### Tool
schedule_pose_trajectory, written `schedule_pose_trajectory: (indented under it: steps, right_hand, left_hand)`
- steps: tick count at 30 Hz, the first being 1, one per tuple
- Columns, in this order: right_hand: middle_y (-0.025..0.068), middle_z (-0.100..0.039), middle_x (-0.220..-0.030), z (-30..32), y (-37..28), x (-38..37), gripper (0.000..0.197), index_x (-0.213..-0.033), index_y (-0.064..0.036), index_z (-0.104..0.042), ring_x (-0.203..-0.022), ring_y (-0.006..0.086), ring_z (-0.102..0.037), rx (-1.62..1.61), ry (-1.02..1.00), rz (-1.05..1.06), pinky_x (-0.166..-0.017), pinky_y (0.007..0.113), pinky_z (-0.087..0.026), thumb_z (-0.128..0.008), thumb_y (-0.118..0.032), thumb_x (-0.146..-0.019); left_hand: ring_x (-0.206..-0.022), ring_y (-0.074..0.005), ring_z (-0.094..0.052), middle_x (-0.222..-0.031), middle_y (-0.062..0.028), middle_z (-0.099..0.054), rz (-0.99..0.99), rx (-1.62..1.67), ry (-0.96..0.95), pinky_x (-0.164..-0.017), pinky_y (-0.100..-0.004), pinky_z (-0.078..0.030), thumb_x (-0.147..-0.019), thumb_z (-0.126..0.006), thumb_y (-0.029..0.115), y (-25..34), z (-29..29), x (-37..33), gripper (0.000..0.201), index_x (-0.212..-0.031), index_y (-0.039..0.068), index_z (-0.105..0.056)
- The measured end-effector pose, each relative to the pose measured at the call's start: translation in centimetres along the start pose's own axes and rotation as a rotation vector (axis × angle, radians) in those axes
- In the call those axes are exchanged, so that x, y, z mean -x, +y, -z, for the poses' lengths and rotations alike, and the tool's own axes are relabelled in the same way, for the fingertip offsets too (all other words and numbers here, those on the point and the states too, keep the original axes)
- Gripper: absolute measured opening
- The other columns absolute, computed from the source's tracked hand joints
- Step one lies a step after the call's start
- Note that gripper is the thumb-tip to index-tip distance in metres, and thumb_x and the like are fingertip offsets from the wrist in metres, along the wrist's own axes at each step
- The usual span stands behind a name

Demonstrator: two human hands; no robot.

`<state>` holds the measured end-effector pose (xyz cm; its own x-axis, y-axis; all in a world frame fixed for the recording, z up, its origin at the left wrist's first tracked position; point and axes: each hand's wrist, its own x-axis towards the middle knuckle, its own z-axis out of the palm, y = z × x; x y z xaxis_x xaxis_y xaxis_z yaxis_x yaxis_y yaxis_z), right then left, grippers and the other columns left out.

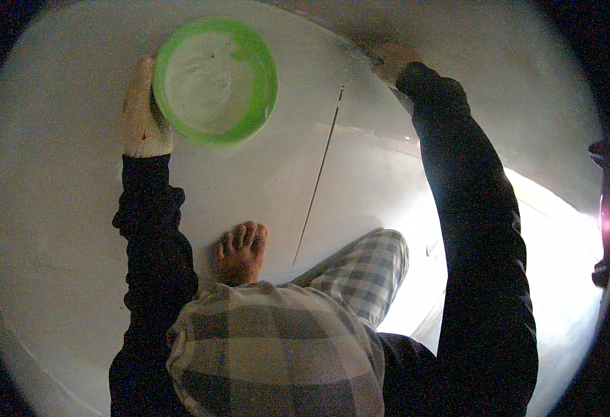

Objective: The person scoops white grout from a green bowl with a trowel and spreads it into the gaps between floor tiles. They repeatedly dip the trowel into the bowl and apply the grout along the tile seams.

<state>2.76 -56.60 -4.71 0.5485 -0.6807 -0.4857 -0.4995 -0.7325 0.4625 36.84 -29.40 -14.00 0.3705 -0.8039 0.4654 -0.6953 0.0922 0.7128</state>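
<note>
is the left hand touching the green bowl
Touching: the head view shows the left hand in a pale glove wrapped against the green bowl's left rim, no gap.

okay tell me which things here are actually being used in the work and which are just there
In use:
- green bowl with pale paste inside, held at its rim by the left hand, which wears a pale glove
- right hand, pressed to the white surface at the top; whether it grips a tool cannot be told

Just there:
- bare foot on the pale floor
- thin dark seam across the floor
</note>
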Motion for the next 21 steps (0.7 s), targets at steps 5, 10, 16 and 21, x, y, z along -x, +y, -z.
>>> schedule_pose_trajectory:
  steps: [5,10,16,21]
  right_hand:
    - [0.0129,-0.065,-0.119,2.4,-2.6,3.6,0.057,-0.144,-0.0329,-0.040,-0.104,0.0328,-0.064,-0.069,-0.352,0.066,-0.092,0.045,-0.052,-0.054,-0.020,-0.090]
    - [0.0128,-0.069,-0.108,4.2,-7.1,11.3,0.055,-0.137,-0.0360,-0.049,-0.101,0.0355,-0.065,-0.303,-0.272,0.231,-0.087,0.046,-0.054,-0.055,-0.018,-0.085]
    - [0.0071,-0.071,-0.108,2.6,-8.3,14.9,0.037,-0.114,-0.0077,-0.067,-0.098,0.0174,-0.066,-1.772,-0.425,-0.117,-0.090,0.033,-0.052,-0.075,-0.019,-0.080]
    - [0.0107,-0.070,-0.105,3.7,-11.7,14.1,0.045,-0.120,-0.0043,-0.063,-0.098,0.0210,-0.066,-1.760,-0.105,-0.093,-0.090,0.036,-0.051,-0.071,-0.010,-0.076]
  left_hand:
    - [-0.114,-0.0233,-0.058,-0.123,-0.0116,-0.060,0.876,1.305,0.028,-0.096,-0.0364,-0.046,-0.097,-0.054,0.036,0.7,0.0,-1.1,0.046,-0.130,0.004,-0.053]
    - [-0.113,-0.0189,-0.057,-0.125,-0.0101,-0.059,0.877,1.213,0.050,-0.097,-0.0340,-0.045,-0.099,-0.048,0.044,2.0,0.0,-2.1,0.053,-0.133,0.003,-0.051]
    - [-0.113,-0.0186,-0.057,-0.127,-0.0101,-0.059,0.663,0.803,-0.028,-0.096,-0.0326,-0.046,-0.098,-0.052,0.042,0.8,-1.7,-2.0,0.053,-0.134,0.003,-0.053]
    - [-0.110,-0.0195,-0.059,-0.125,-0.0094,-0.062,0.661,0.887,-0.124,-0.093,-0.0333,-0.048,-0.099,-0.051,0.039,-0.3,-4.0,-2.0,0.048,-0.132,0.005,-0.056]
